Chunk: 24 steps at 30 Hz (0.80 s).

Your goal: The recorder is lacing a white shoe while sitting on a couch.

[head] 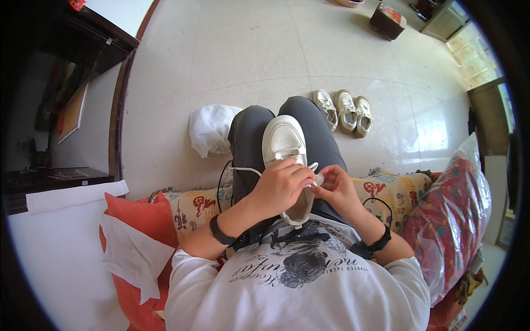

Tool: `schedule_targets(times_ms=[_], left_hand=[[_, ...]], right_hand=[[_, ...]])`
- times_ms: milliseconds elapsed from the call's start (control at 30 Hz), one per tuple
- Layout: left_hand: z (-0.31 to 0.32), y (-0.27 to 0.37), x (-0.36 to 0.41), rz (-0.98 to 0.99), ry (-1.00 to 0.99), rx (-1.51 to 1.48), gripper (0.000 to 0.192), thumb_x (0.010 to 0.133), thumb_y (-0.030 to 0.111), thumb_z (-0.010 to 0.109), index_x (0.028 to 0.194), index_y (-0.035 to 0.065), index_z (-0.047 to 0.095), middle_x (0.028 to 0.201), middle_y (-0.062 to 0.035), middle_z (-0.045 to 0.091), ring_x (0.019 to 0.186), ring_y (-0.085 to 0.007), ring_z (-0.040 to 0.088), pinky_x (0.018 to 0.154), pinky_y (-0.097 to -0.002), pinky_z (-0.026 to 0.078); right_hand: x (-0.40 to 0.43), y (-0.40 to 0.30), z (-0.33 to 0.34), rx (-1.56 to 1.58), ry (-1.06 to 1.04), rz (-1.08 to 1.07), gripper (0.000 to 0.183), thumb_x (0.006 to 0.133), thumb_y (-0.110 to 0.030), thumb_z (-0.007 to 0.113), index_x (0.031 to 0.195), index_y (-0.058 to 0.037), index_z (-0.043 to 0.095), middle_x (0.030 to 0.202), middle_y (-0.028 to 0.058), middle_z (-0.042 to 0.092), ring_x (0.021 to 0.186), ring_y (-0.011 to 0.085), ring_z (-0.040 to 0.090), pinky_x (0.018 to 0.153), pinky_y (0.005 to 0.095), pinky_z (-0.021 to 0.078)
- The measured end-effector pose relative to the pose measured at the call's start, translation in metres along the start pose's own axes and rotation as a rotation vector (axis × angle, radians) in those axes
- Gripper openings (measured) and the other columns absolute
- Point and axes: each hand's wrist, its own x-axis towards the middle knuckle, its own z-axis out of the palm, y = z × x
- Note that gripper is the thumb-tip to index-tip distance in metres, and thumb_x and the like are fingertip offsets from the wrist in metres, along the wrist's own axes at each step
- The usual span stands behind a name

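A white lace-up shoe (283, 138) lies on my lap, its toe pointing away from me and its heel near my shirt. Across the lacing area rests my left hand (281, 186), fingers bent over the shoe and pinching near the lace. My right hand (337, 186) is at the right side of the opening, thumb and fingers closed on the white shoelace (313, 166) near the tongue. One lace end sticks out left of my left hand, over my thigh. The fingers partly hide the eyelets and the lace between them.
Three pale shoes (347, 111) stand on the tiled floor beyond my right knee. A white plastic bag (212, 126) lies beside my left knee. Right of me is a patterned bundle in clear plastic (451, 215); on the left, an orange cushion (138, 219). A box (387, 22) stands farther off.
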Motion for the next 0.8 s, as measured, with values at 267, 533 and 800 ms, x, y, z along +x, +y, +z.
schedule_targets(times_ms=[267, 533, 800], left_hand=[[0.001, -0.001, -0.007, -0.032, 0.049, 0.108, 0.004, 0.085, 0.009, 0.075, 0.09, 0.0086, 0.076, 0.086, -0.0022, 0.07, 0.081, -0.0231, 0.065, 0.075, -0.0374, 0.05], [0.013, -0.005, -0.009, -0.042, 0.102, 0.069, 0.012, 0.082, 0.01, 0.079, 0.093, 0.0112, 0.077, 0.082, -0.0012, 0.07, 0.08, -0.0222, 0.065, 0.075, -0.0377, 0.05], [0.012, 0.005, -0.005, -0.075, 0.043, 0.058, 0.018, 0.079, 0.003, 0.076, 0.092, 0.0079, 0.064, 0.083, -0.0051, 0.067, 0.082, -0.0267, 0.064, 0.076, -0.0392, 0.051]], right_hand=[[0.004, -0.009, -0.007, 0.135, -0.123, 0.244, 0.007, 0.097, -0.005, 0.069, 0.093, -0.0005, 0.065, 0.095, 0.0063, 0.072, 0.085, 0.0114, 0.07, 0.076, 0.0262, 0.0609], [0.01, 0.002, -0.015, 0.35, -0.16, 0.343, 0.005, 0.098, -0.005, 0.067, 0.093, -0.0036, 0.066, 0.098, 0.0076, 0.073, 0.086, 0.0163, 0.073, 0.078, 0.0307, 0.0634], [0.01, 0.003, -0.018, 0.379, -0.192, 0.344, 0.005, 0.098, -0.006, 0.068, 0.094, -0.0045, 0.065, 0.098, 0.0064, 0.072, 0.088, 0.0149, 0.072, 0.079, 0.0303, 0.0634]])
